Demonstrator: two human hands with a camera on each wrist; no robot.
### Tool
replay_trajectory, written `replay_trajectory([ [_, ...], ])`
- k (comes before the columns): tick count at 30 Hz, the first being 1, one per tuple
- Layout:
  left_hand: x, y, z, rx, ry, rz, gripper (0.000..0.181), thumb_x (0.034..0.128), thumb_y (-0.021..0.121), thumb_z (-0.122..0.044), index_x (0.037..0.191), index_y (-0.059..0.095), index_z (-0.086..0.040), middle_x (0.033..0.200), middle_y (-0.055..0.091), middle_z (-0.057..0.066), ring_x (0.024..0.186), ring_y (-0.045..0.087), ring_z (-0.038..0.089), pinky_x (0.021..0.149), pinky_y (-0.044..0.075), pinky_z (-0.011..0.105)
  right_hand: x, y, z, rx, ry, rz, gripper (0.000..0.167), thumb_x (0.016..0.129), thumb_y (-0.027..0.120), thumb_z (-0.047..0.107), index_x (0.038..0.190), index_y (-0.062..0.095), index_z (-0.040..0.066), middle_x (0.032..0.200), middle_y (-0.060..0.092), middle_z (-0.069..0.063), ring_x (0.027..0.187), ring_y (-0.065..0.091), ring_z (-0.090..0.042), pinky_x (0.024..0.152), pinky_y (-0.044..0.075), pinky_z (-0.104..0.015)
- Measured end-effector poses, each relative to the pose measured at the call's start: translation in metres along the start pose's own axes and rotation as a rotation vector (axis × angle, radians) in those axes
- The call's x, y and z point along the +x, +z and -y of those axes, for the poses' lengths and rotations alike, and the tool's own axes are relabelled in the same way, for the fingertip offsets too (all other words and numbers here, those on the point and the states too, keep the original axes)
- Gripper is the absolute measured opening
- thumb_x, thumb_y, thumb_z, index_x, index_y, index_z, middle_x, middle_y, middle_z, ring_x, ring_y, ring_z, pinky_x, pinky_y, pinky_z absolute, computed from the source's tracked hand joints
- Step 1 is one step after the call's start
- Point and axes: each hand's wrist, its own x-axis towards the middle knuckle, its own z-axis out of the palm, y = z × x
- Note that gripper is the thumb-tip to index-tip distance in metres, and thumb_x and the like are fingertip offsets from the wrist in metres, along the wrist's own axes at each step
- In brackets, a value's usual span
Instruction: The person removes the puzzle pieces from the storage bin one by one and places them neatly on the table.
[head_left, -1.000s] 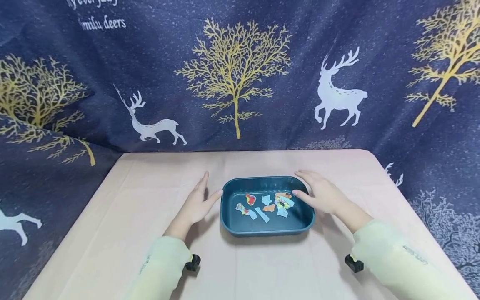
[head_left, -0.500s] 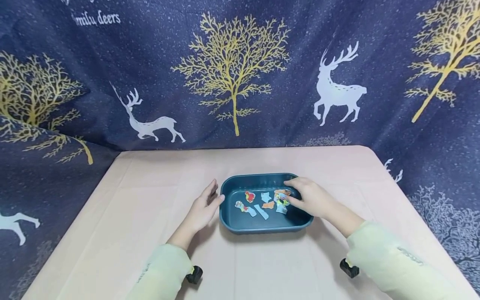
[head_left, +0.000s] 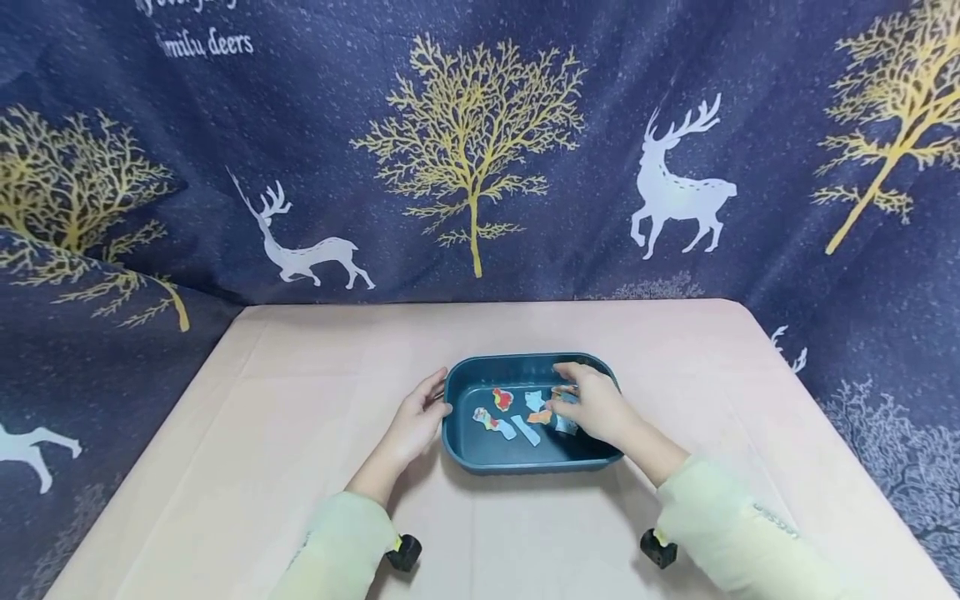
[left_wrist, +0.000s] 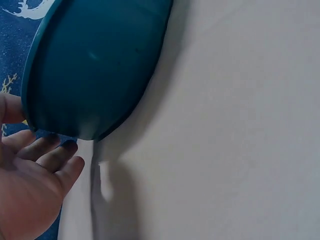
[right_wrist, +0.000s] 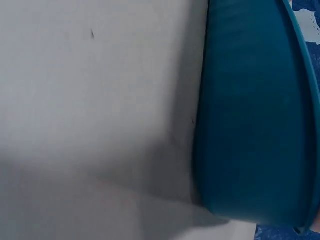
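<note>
A dark teal rectangular basin (head_left: pixel 480 460) with rounded corners stands on the table. Inside lie several flat, irregular printed pieces, among them a red piece (head_left: pixel 502 400), an orange piece (head_left: pixel 539 417) and a light blue strip (head_left: pixel 527 431); their exact kind is unclear. My left hand (head_left: pixel 411 427) is at the basin's left end, thumb at the rim and relaxed fingers along the outer wall. Over the right part of the basin hovers my right hand (head_left: pixel 600 406), thumb and fingers apart, partly hiding the pieces below. The wrist views show mostly the basin's outer wall (left_wrist: pixel 100 65).
A pale pink cloth (head_left: pixel 315 375) covers the table. Behind and beside it hangs a dark blue curtain (head_left: pixel 420 250) printed with deer and golden trees. Small black devices (head_left: pixel 405 552) sit at both wrists, below light green sleeves (head_left: pixel 337 533).
My right hand has moved left and inward, from the basin's right rim to above the pieces. The left hand has come slightly closer to the left rim.
</note>
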Motion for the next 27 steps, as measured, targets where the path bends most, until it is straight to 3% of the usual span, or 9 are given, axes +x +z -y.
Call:
replay_trajectory([
  [6,-0.002,0.002,0.004,-0.022,-0.019,-0.006,0.056,0.0916,0.048,-0.005,0.146,0.034,-0.007,0.143,0.045,0.018,0.133,0.042,0.033,0.109,0.037,0.045,0.001,0.011,0.001,0.09,0.11,-0.022,0.07,0.083,0.071,0.033,0.139,0.042,0.001,0.137,0.05,-0.019,0.118,0.055,-0.034,0.094,0.05,-0.047],
  [11,-0.004,0.001,0.007,-0.09,-0.048,0.0,0.056,0.093,0.046,-0.006,0.147,0.033,-0.01,0.145,0.042,0.018,0.135,0.04,0.033,0.106,0.04,0.042,0.004,0.018,0.003,0.108,0.182,-0.018,0.071,0.083,0.071,0.036,0.137,0.043,0.0,0.134,0.05,-0.023,0.118,0.053,-0.034,0.093,0.049,-0.048],
  [20,-0.004,0.001,0.011,-0.203,-0.068,0.023,0.057,0.0928,0.047,-0.009,0.147,0.033,-0.014,0.147,0.04,0.017,0.135,0.04,0.034,0.107,0.038,0.046,0.007,0.022,0.001,0.338,0.155,0.041,0.064,0.084,0.072,0.029,0.135,0.047,0.0,0.138,0.05,-0.019,0.124,0.05,-0.037,0.101,0.045,-0.049],
  [24,-0.003,0.002,0.014,-0.259,-0.076,0.03,0.057,0.0931,0.048,-0.01,0.148,0.032,-0.015,0.149,0.038,0.015,0.136,0.038,0.033,0.109,0.036,0.046,0.009,0.017,-0.002,0.325,0.148,0.023,0.048,0.087,0.067,0.021,0.127,0.053,-0.003,0.126,0.058,-0.02,0.113,0.057,-0.033,0.096,0.049,-0.045],
  [27,-0.004,0.002,0.015,-0.28,-0.076,0.03,0.057,0.093,0.048,-0.009,0.148,0.032,-0.014,0.149,0.038,0.015,0.137,0.038,0.032,0.11,0.036,0.044,0.009,0.016,-0.003,0.246,0.16,-0.011,0.043,0.089,0.064,0.021,0.123,0.056,-0.003,0.115,0.063,-0.018,0.103,0.06,-0.027,0.087,0.052,-0.041],
])
